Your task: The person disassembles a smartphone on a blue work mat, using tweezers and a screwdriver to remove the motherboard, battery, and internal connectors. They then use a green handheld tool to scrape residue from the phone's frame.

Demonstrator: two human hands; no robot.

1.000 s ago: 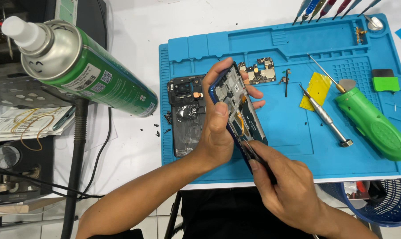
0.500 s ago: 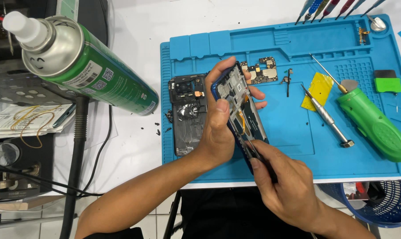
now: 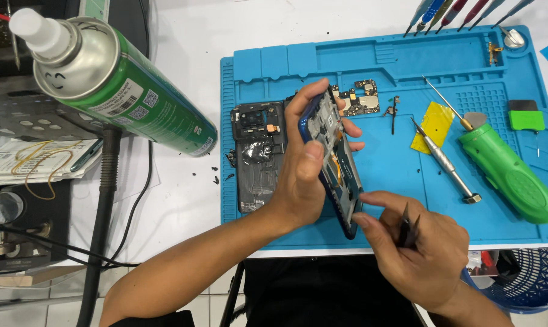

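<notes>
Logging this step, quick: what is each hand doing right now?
Left hand: closed around the opened blue-framed phone, held tilted on edge.
Right hand: closed on black tweezers, fingers touching the phone's lower end.

A dark blue, opened smartphone frame [image 3: 331,163] stood tilted on its long edge above a blue silicone work mat [image 3: 407,66], its exposed inner side with metal shielding and a strip of orange flex turned toward the right hand. The left hand [image 3: 301,172] gripped its upper half, thumb across the inner face and fingers wrapped around the back. Below that grip, the frame's lower end met the thumb and forefinger of the right hand [image 3: 416,251], which also carried slim black tweezers [image 3: 407,225] tucked between its fingers, points upward.
</notes>
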